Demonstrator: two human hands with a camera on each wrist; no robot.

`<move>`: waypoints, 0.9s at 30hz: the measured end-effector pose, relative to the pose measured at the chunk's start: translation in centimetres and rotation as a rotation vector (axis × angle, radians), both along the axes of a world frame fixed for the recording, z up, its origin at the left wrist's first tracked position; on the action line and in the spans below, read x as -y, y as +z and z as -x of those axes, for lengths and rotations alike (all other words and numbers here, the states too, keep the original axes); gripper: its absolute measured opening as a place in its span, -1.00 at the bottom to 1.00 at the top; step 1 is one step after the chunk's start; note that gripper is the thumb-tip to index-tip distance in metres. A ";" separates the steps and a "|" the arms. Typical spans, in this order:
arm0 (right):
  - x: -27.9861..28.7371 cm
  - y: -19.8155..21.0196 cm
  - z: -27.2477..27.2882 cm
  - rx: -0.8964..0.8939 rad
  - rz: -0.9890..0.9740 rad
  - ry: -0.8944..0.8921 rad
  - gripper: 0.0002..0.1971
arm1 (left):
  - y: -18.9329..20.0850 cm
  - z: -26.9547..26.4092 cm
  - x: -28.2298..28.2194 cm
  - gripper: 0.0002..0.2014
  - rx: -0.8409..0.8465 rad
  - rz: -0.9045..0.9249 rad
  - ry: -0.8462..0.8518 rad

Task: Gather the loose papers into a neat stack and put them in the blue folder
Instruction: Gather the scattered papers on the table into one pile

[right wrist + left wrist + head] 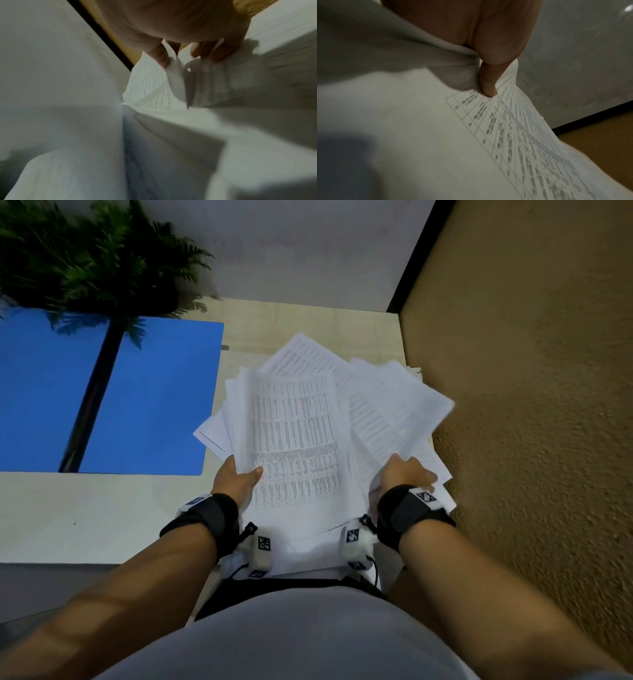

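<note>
**Loose papers held in both hands, folder open alongside**

Item 1: papers [298,440], white sheets printed with tables, fanned in an uneven bundle over the right part of the table [85,508], against the textured ochre wall [531,405].

Item 2: left hand [236,477], gripping the bundle's near left edge, thumb laid across the top sheet; the left wrist view shows the thumb [488,81] pressing the paper.

Item 3: right hand [406,474], gripping the near right sheets, fingers curled around their edges in the right wrist view.

Item 4: blue folder [154,398], lying open and flat, just left of the papers.

Item 5: fern plant [85,258], behind the folder.
</note>
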State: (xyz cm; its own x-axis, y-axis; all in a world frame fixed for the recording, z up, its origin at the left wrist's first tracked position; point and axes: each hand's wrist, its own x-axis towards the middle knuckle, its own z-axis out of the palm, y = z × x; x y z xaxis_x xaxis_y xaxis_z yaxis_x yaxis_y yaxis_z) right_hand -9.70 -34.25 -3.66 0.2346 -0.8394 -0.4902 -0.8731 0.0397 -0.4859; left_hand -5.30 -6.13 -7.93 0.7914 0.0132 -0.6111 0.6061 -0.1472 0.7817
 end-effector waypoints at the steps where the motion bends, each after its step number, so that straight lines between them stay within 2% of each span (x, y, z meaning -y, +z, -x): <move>1: 0.4 -0.5 1.5 -0.018 -0.002 -0.009 -0.44 | 0.0 0.1 0.1 -0.61 0.004 -0.026 0.013; 4: 2.6 -4.6 4.6 0.018 -0.101 -0.016 -0.25 | 0.4 0.4 0.4 -0.46 0.039 -0.118 0.036; 5: 2.9 -5.2 5.0 0.052 -0.060 -0.020 -0.27 | 0.6 0.5 0.5 -0.41 0.057 -0.129 0.043; 7: 1.9 -2.9 4.6 0.110 0.112 -0.053 -0.47 | 0.8 0.6 0.6 -0.36 0.088 -0.152 0.033; 9: 0.5 -0.2 4.1 0.161 0.242 0.033 -0.65 | 0.9 0.7 0.8 -0.42 0.099 -0.182 -0.013; 10: 0.4 0.0 4.2 0.225 0.239 0.071 -0.70 | 0.8 0.7 0.7 -0.45 0.094 -0.188 -0.031; 12: 0.3 0.6 4.3 0.369 0.106 0.108 -0.79 | 0.7 0.5 0.6 -0.52 0.076 -0.171 -0.034; 14: 0.8 0.6 4.2 0.410 0.003 0.111 -0.85 | 0.6 0.4 0.5 -0.57 0.047 -0.159 -0.026; 16: 1.1 1.9 3.8 0.444 0.039 0.118 -0.83 | 0.7 0.4 0.4 -0.61 0.031 -0.140 -0.015; 19: 2.0 5.7 2.8 0.595 0.166 0.125 -0.82 | 0.7 0.3 0.5 -0.64 0.020 -0.106 0.008; 24: 4.1 13.4 1.5 0.908 0.596 0.292 -0.83 | 0.7 0.2 0.3 -0.64 0.007 -0.104 -0.048; 26: 4.6 16.8 1.1 1.038 0.650 0.293 -0.85 | 0.5 0.1 0.0 -0.55 -0.012 -0.090 -0.091; 27: 4.5 18.6 0.8 1.098 0.605 0.265 -0.79 | 0.5 0.0 0.0 -0.49 -0.024 -0.079 -0.107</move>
